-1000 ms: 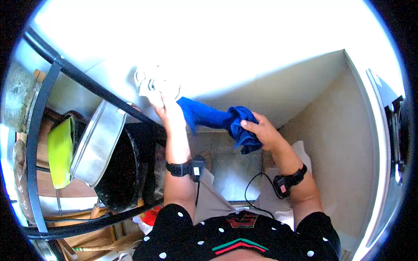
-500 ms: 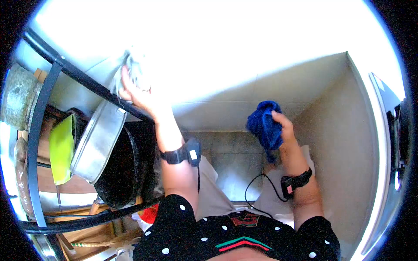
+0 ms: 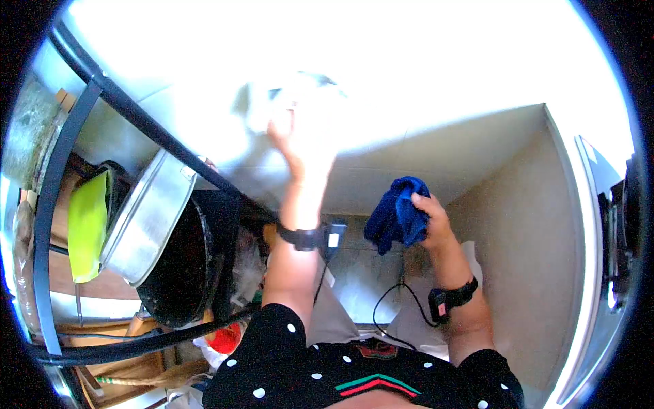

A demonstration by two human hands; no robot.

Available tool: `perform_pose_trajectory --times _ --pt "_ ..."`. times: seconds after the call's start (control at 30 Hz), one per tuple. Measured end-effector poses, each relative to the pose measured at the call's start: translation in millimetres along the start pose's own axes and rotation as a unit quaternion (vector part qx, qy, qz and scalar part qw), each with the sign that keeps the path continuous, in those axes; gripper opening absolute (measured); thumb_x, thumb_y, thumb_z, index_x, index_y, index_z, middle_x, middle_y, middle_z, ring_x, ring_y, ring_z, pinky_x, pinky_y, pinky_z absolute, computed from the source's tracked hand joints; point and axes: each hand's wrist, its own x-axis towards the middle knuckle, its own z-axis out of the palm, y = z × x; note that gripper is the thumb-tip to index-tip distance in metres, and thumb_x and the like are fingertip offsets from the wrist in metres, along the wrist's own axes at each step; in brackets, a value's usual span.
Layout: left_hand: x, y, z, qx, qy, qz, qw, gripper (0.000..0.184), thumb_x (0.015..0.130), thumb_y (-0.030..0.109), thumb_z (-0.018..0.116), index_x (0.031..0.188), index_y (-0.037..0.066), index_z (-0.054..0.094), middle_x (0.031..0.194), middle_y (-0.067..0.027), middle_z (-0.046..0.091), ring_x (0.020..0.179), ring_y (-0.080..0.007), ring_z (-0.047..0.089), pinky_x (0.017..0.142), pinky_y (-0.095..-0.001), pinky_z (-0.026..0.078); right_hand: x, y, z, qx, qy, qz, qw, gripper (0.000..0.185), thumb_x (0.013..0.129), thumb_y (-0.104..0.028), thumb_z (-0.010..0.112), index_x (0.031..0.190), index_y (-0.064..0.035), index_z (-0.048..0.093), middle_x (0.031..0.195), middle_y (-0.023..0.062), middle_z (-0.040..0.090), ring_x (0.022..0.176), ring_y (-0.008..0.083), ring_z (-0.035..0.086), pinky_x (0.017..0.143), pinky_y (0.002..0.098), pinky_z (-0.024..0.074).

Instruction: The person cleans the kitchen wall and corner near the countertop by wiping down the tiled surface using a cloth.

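Note:
In the head view, my right hand [image 3: 436,221] is closed around a bunched dark-blue cloth [image 3: 396,217], its thumb pressed on the top fold. The cloth hangs in the air in front of the pale wall. My left hand [image 3: 300,146] is raised against the brightly lit wall, closed on a pale crumpled thing [image 3: 260,105]. Glare washes out most of that thing, so whether it is cloth or plastic I cannot tell. Both wrists wear black straps with small boxes, and a thin cable loops by the right one.
A black metal rack [image 3: 136,116] stands at the left, holding a silver round pan [image 3: 151,218], a green plastic piece [image 3: 88,225] and a large black pan [image 3: 177,266]. At the right rises a beige side wall [image 3: 518,232] with a light edge. A red item [image 3: 225,337] lies low beside my sleeve.
My left hand has moved right, away from the rack, with the pale thing in it. My right hand has shifted slightly down and left with the blue cloth.

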Motion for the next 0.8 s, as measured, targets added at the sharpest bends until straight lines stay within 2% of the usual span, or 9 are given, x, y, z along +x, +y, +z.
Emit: perform_pose_trajectory --times 0.07,0.13,0.2,0.3,0.43,0.47,0.53,0.6,0.8 --pt "23.7 21.6 -47.7 0.056 0.111 0.070 0.990 0.010 0.089 0.005 0.056 0.098 0.001 0.054 0.092 -0.0083 0.058 0.078 -0.0145 0.059 0.062 -0.0261 0.051 -2.1 -1.5 0.7 -0.018 0.009 0.002 1.000 0.045 0.079 -0.028 0.064 0.114 -0.0001 0.056 0.096 0.0112 0.065 0.084 0.0223 0.065 0.076 0.0357 0.0534" --pt "36.1 38.8 -58.1 0.393 0.152 0.213 0.882 0.041 0.078 0.005 0.068 0.116 0.001 0.052 0.109 -0.0127 0.054 0.091 -0.0224 0.058 0.074 -0.0317 0.052 -1.6 -0.6 0.0 -0.034 0.017 0.004 0.999 0.045 0.079 -0.028 0.064 0.113 -0.0001 0.056 0.096 0.0110 0.065 0.083 0.0223 0.065 0.076 0.0354 0.0532" --pt "43.1 36.3 -69.4 0.464 0.136 0.246 0.840 0.043 0.081 -0.007 0.061 0.120 0.002 0.047 0.111 -0.0129 0.054 0.095 -0.0251 0.059 0.078 -0.0325 0.056 1.9 1.4 -0.3 -0.029 0.010 0.018 0.999 0.045 0.080 -0.027 0.064 0.114 -0.0005 0.055 0.097 0.0109 0.065 0.084 0.0220 0.065 0.077 0.0356 0.0528" --pt "30.3 30.7 -32.2 0.582 0.082 0.298 0.752 0.042 0.078 0.014 0.070 0.116 0.002 0.057 0.114 -0.0157 0.054 0.102 -0.0290 0.055 0.086 -0.0372 0.047 4.1 1.4 7.9 -0.034 0.006 0.018 0.999 0.048 0.079 -0.028 0.064 0.115 0.0016 0.054 0.098 0.0117 0.063 0.085 0.0213 0.063 0.078 0.0350 0.0517" --pt "11.9 -0.7 20.3 0.654 -0.057 0.326 0.680 0.046 0.077 0.020 0.067 0.120 0.007 0.057 0.116 -0.0189 0.051 0.105 -0.0314 0.052 0.087 -0.0418 0.043 2.0 1.1 13.1 -0.045 0.008 0.029 0.999 0.049 0.079 -0.028 0.064 0.116 0.0021 0.054 0.099 0.0119 0.064 0.086 0.0213 0.064 0.081 0.0338 0.0515" --pt "2.0 -13.3 29.0 0.632 -0.105 0.300 0.706 0.046 0.076 0.023 0.067 0.119 0.009 0.058 0.116 -0.0188 0.051 0.105 -0.0315 0.052 0.089 -0.0457 0.040 2.0 2.2 11.9 -0.044 0.001 0.035 0.998 0.045 0.080 -0.026 0.064 0.115 0.0013 0.056 0.099 0.0114 0.065 0.086 0.0214 0.065 0.080 0.0342 0.0520" --pt "-22.5 -23.1 52.6 0.631 -0.202 0.334 0.670 0.040 0.075 0.021 0.066 0.114 0.012 0.061 0.098 -0.0129 0.055 0.093 -0.0302 0.053 0.083 -0.0466 0.041 3.4 5.7 6.7 -0.044 -0.005 0.039 0.998 0.042 0.080 -0.025 0.064 0.113 0.0005 0.058 0.098 0.0109 0.066 0.087 0.0215 0.065 0.079 0.0345 0.0524" --pt "-49.9 -52.5 40.9 0.612 -0.319 0.308 0.655 0.025 0.076 0.020 0.063 0.100 0.014 0.065 0.103 -0.0070 0.058 0.103 -0.0271 0.053 0.097 -0.0559 0.033 5.8 10.5 -1.7 -0.048 0.014 0.053 0.997 0.038 0.081 -0.023 0.064 0.110 0.0008 0.059 0.095 0.0094 0.067 0.083 0.0197 0.066 0.077 0.0323 0.0525" --pt "-60.3 -48.1 -0.5 0.587 -0.348 0.307 0.664 0.006 0.078 0.013 0.060 0.083 0.014 0.062 0.099 -0.0031 0.058 0.107 -0.0218 0.052 0.101 -0.0491 0.032 7.8 8.2 -3.7 -0.116 0.034 0.101 0.988 0.033 0.082 -0.021 0.063 0.106 0.0009 0.060 0.091 0.0076 0.067 0.076 0.0180 0.065 0.068 0.0296 0.0522"
